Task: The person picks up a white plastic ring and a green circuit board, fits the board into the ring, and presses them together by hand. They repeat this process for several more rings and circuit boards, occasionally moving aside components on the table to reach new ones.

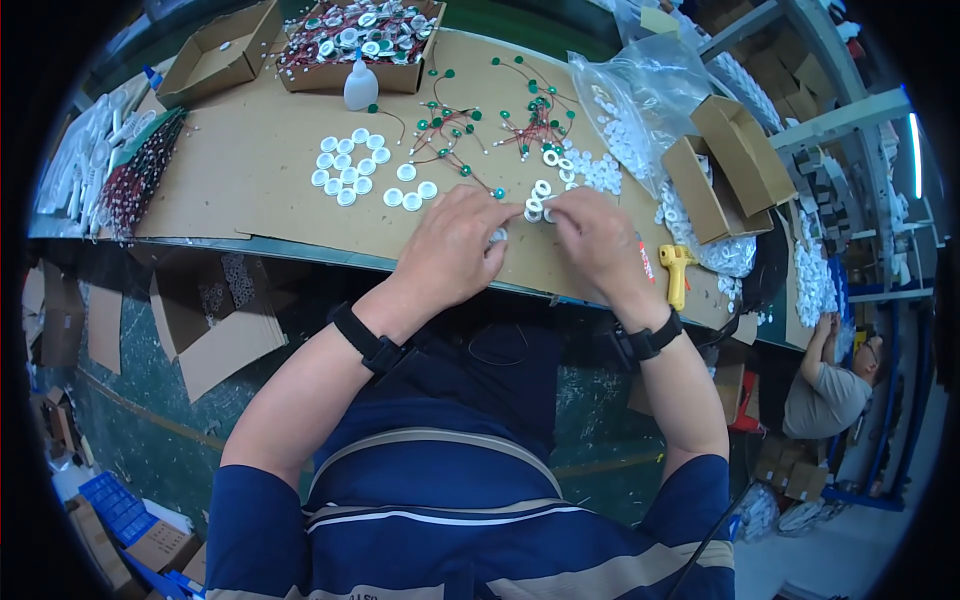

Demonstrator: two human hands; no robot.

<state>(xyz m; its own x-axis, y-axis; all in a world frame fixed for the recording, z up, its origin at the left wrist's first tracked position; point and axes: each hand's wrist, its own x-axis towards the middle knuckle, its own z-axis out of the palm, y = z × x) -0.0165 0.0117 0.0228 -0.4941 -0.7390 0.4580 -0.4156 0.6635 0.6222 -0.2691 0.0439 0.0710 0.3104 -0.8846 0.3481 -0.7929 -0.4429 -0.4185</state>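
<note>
My left hand (455, 245) is curled above the table's near edge, with a small white round piece (498, 236) partly showing between its fingers. Its index fingertip reaches to a short row of white rings (533, 205). On the other side of that row, my right hand (598, 240) has its thumb and fingers pinched together; a bit of white shows at the tips, but what it is stays hidden. Left of my hands lie white round caps (348, 165) in a cluster, with several more (408, 190) closer in. Beyond the rings are green discs with red wires (445, 130).
A yellow glue gun (677, 275) lies right of my right hand. Past it are an open carton (715, 185) and a plastic bag (630, 110) of white parts. A white squeeze bottle (360, 85) stands before a full box (350, 75). Wire bundles (140, 175) lie left; a co-worker (830, 385) is far right.
</note>
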